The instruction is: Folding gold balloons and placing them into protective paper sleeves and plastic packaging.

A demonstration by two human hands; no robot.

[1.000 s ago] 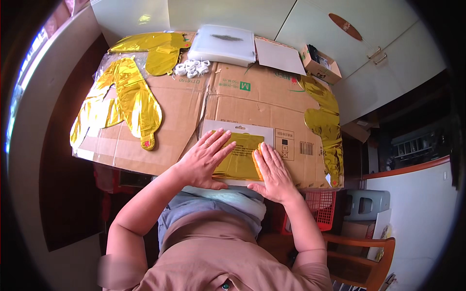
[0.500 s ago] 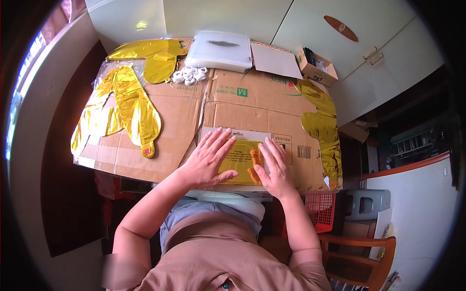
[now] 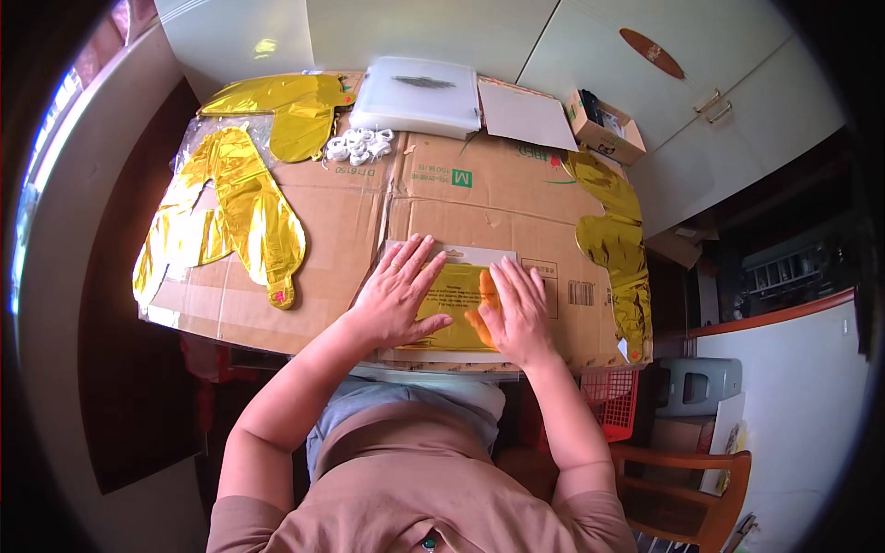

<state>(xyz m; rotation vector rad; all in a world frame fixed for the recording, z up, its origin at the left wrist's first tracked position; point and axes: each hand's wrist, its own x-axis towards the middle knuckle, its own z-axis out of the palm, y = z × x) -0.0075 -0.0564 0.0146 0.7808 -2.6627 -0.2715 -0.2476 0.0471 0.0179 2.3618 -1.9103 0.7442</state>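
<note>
A flat clear packet [image 3: 458, 318] with a pale hanging top strip lies on the cardboard in front of me, a folded gold foil sheet inside it. My left hand [image 3: 398, 300] rests flat across its left side, fingers stretched up and to the right, thumb pointing inward. Over its right side lies my right hand [image 3: 518, 313], also flat with fingers extended, and an orange reflection shows beside its thumb. Neither hand grips anything. To the left, a letter-shaped gold foil balloon [image 3: 226, 207] lies flat; another gold foil balloon [image 3: 613, 240] runs along the right edge.
Behind are a third gold balloon [image 3: 309, 124], bundled white cords [image 3: 358, 146], a translucent plastic case [image 3: 415, 97], a pale board [image 3: 525, 115] and a small open box [image 3: 604, 129]. The cardboard [image 3: 479, 207] covers the table. A wooden chair [image 3: 733, 498] and red basket [image 3: 613, 405] stand lower right.
Both hands remain flat on the packet, shifted slightly. The left hand has slid a little upward; the fingers of the right hand have moved slightly up and closer together.
</note>
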